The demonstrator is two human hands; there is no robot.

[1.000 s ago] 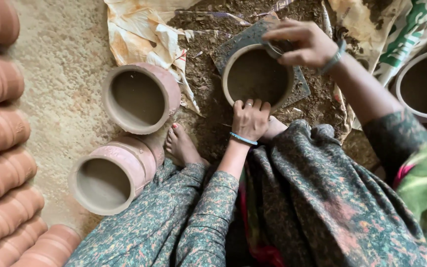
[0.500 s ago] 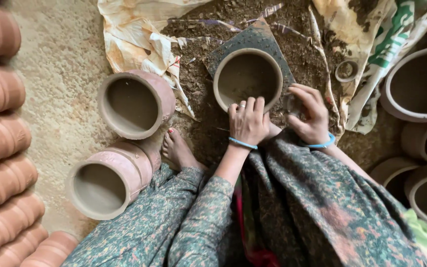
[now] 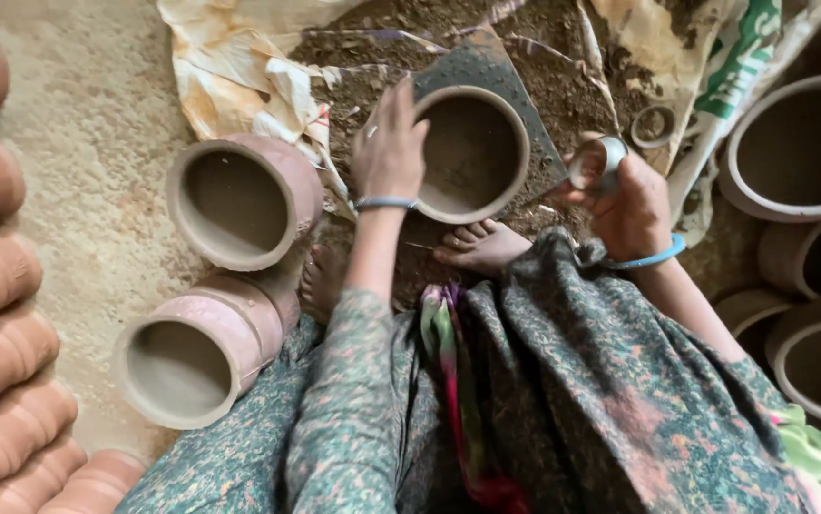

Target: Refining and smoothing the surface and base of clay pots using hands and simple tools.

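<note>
Left hand no longer at near rim of clay pot; now on pot's left rim, fingers pointing away from person. Right hand, a second ago reaching over pot's far rim, then down beside its near right edge, now right of pot, clear of it, holding small ring up off soil. Bare foot now showing just below pot. Camera view shifts: more pots visible right of clay pot.

Clay pots crowd the left; bare sandy floor beyond lies open.
</note>
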